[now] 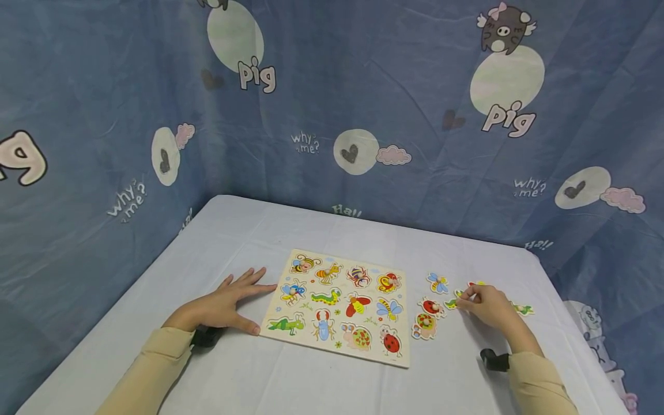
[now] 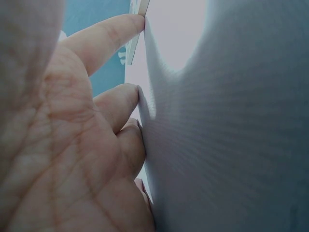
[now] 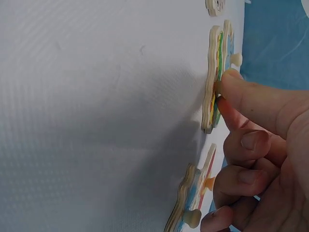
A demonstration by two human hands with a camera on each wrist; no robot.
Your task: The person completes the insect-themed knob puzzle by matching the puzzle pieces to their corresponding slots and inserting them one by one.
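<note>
A wooden puzzle board (image 1: 337, 312) printed with colourful insects lies flat on the table. My left hand (image 1: 228, 304) rests beside it with spread fingers, the index fingertip and thumb at its left edge. In the left wrist view, fingertips (image 2: 129, 99) press the white cloth. To the right of the board, my right hand (image 1: 487, 309) pinches the small knob of a green-and-yellow puzzle piece (image 3: 211, 79) between thumb and index finger. The piece stays close over the cloth, and its other fingers are curled. Part of this piece (image 1: 450, 304) shows left of the fingertips in the head view.
Around my right hand lie a blue-winged bee piece (image 1: 438, 283), a ladybug piece (image 1: 432, 307), a snail piece (image 1: 425, 326) and a green piece (image 1: 523, 309). Another red-and-yellow piece (image 1: 477, 283) is partly behind the hand. A blue patterned curtain (image 1: 311, 115) surrounds the white table (image 1: 244, 230).
</note>
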